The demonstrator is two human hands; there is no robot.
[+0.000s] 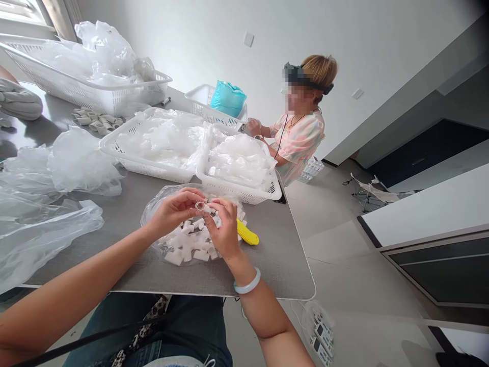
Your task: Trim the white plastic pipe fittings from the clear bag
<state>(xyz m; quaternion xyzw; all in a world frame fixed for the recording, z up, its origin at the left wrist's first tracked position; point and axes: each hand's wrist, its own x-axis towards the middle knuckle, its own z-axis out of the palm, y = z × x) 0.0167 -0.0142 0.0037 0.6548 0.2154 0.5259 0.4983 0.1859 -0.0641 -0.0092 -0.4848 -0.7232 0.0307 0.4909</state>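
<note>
My left hand and my right hand meet over a clear plastic bag of small white plastic fittings on the grey table. Both hands pinch one small white tube-shaped fitting between fingertips, held just above the pile. My right wrist wears a pale bangle. A yellow ribbed tool lies on the table right beside my right hand.
Two white baskets of bagged white parts stand just behind the pile, with further baskets beyond. Crumpled clear bags lie at the left. A seated person works at the table's far end. A gloved hand rests at the far left.
</note>
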